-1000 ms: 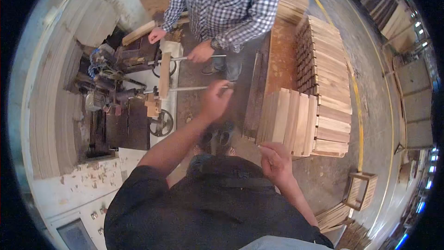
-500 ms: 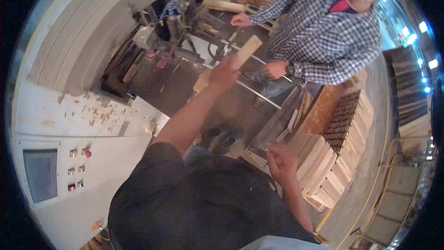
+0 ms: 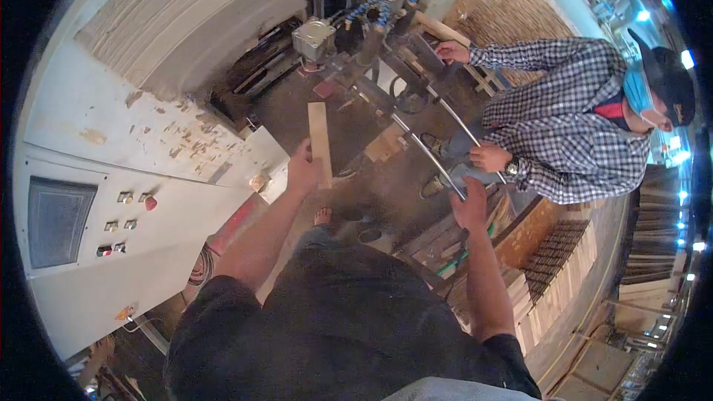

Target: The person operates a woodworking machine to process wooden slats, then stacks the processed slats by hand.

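Wooden and pale, a board (image 3: 318,132) is jutting from the person's left hand (image 3: 302,170), which is gripping its nearer half beside the white cabinet (image 3: 182,219). The right hand (image 3: 470,206) is lingering at a metal rod's (image 3: 416,142) free end; whether it is clasping, I cannot tell.
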The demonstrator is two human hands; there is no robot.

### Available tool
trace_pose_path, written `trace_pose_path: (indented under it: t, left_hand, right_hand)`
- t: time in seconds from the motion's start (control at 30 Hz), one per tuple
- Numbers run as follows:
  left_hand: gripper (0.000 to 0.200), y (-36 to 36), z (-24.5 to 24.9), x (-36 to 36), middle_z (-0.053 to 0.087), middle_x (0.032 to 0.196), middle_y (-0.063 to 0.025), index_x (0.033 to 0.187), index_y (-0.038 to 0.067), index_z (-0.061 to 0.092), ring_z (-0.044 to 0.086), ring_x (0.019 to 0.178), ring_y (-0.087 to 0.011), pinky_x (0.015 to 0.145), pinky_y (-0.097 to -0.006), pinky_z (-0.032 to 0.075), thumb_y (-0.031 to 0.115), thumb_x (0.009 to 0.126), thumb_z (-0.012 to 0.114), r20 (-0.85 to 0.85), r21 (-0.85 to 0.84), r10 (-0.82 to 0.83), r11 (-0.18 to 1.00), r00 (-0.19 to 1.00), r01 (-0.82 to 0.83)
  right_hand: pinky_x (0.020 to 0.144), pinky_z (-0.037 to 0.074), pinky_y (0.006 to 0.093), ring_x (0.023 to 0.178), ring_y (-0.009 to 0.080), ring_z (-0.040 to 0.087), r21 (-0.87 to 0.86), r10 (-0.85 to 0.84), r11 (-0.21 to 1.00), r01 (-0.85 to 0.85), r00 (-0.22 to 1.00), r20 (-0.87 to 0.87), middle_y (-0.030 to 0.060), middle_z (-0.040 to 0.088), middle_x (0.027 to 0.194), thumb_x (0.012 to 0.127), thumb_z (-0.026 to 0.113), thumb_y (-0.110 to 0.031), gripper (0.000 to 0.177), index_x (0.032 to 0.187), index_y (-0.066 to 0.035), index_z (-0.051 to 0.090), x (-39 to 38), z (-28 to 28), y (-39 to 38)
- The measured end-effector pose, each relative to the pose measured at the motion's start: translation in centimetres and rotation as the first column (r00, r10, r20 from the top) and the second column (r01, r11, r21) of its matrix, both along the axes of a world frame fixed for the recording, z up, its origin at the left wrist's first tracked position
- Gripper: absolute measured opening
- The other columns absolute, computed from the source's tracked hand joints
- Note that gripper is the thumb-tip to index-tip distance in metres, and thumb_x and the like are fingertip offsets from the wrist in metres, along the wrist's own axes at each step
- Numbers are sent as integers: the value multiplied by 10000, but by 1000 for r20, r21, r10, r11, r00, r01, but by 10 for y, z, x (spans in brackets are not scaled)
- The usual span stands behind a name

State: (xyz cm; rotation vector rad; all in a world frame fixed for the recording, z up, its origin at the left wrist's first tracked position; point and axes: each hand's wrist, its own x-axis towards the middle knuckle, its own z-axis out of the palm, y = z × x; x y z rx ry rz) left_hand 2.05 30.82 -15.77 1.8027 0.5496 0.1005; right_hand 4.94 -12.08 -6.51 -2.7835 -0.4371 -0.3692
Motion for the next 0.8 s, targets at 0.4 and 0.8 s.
trace_pose_path:
  t: [0.4,0.8]
  left_hand:
    - [567,24,33,16,700,812,-118,1351,12,549,699,722,-222,662,-373,590,136,819,702,-144,-50,-177,984,974,172]
    - [489,20,11,27,696,804,-158,1363,65,558,680,559,-254,561,-377,583,176,899,662,-108,178,-313,928,944,328]
  right_hand:
    - [955,503,503,1080,438,637,-351,-345,928,127,649,-678,289,659,1144,884,592,-478,564,1137,19,675,60,-49,2]
    - [944,515,489,1056,428,649,-470,-191,858,-207,721,-666,268,675,1101,926,540,-401,471,1079,13,705,71,-98,-24]
